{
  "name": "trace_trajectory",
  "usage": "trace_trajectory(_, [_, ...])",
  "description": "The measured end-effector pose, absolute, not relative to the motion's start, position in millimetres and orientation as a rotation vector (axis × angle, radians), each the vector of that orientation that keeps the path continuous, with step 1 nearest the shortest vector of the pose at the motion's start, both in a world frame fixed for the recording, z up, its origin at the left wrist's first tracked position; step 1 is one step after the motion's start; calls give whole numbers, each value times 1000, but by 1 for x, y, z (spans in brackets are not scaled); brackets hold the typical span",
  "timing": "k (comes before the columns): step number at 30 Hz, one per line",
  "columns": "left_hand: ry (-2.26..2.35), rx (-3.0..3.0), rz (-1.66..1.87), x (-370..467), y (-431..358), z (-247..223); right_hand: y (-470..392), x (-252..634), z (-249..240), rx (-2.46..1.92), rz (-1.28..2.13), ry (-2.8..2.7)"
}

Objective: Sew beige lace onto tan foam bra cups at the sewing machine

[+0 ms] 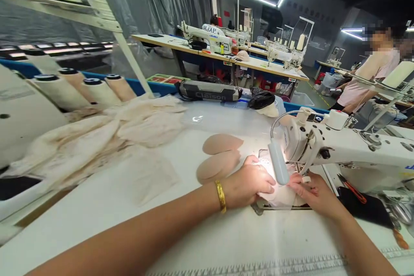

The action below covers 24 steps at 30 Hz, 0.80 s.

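A pale pink piece of fabric lies under the head of a white sewing machine. My left hand, a gold bracelet on its wrist, grips the fabric's left side with curled fingers. From the right, my right hand pinches the fabric's edge close to the presser foot. A small work lamp on a bendy neck lights the cloth and partly hides the needle area. Left of my left hand lie two beige oval pads, one overlapping the other.
Sheer cream fabric is heaped on the left beside several thread cones. A ruler runs along the table's front edge. Orange-handled snips lie right of the machine. Further right stands a person.
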<state>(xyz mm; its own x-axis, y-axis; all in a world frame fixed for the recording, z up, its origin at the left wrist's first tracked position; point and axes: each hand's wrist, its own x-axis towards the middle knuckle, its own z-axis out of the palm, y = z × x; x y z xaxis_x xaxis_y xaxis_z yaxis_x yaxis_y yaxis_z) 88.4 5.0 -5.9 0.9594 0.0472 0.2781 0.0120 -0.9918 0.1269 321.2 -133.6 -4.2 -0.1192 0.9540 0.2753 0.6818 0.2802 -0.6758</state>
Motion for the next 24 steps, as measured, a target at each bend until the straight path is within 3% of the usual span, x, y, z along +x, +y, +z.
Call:
trace_trajectory(9, [24, 2959, 449, 94, 12, -7, -127, 317, -31, -1586, -55, -2209])
trace_trajectory(24, [83, 2928, 463, 99, 21, -13, -124, 319, -35, -1606, -132, -2132])
